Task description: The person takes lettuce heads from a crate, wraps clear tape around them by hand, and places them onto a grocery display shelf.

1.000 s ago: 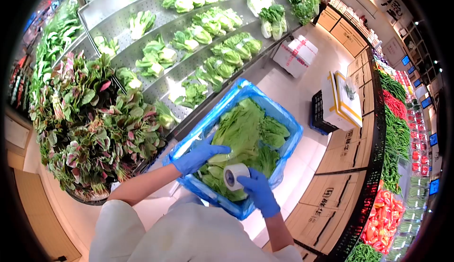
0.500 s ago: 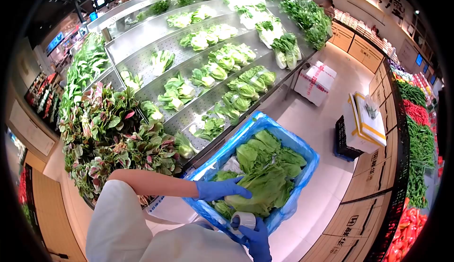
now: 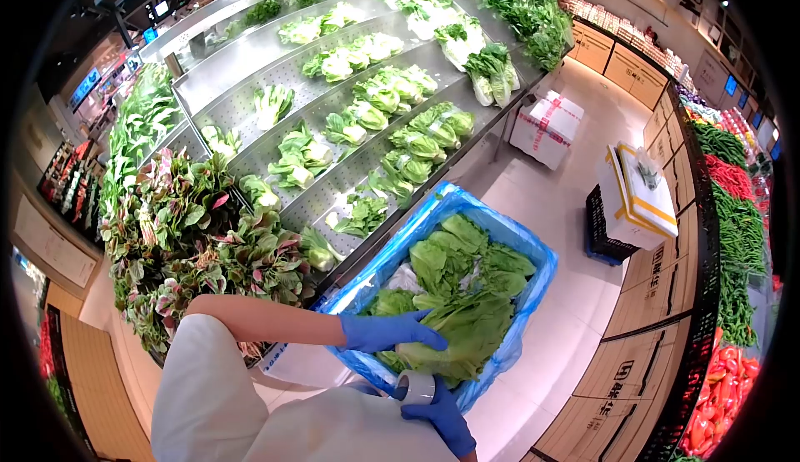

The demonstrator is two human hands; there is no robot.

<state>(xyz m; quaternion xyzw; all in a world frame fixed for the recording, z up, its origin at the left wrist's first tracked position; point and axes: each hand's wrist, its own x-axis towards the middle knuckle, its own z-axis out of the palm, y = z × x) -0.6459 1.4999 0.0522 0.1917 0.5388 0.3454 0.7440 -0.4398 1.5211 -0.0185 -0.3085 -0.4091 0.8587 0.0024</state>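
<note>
My left hand [image 3: 387, 331], in a blue glove, is closed around the stem end of a head of leafy green lettuce [image 3: 471, 337]. Its palm side is hidden. That lettuce lies over other lettuce heads in a crate [image 3: 542, 283] lined with blue plastic. Close to my body, my right hand [image 3: 442, 420], also gloved in blue, grips a roll of white tape [image 3: 417, 387]. The roll is beside the crate's near edge, just below the lettuce stem.
A sloped metal display rack [image 3: 250, 166] with rows of lettuce rises ahead. Red-green amaranth [image 3: 200, 245] fills its left corner. To the right stand a white taped box [image 3: 546, 129], a foam box [image 3: 637, 199] on a black crate, and a pepper counter [image 3: 667, 295].
My right hand has drawn the tape roll down and slightly left, closer to my body. My left hand stays on the lettuce. The whole view has shifted a little.
</note>
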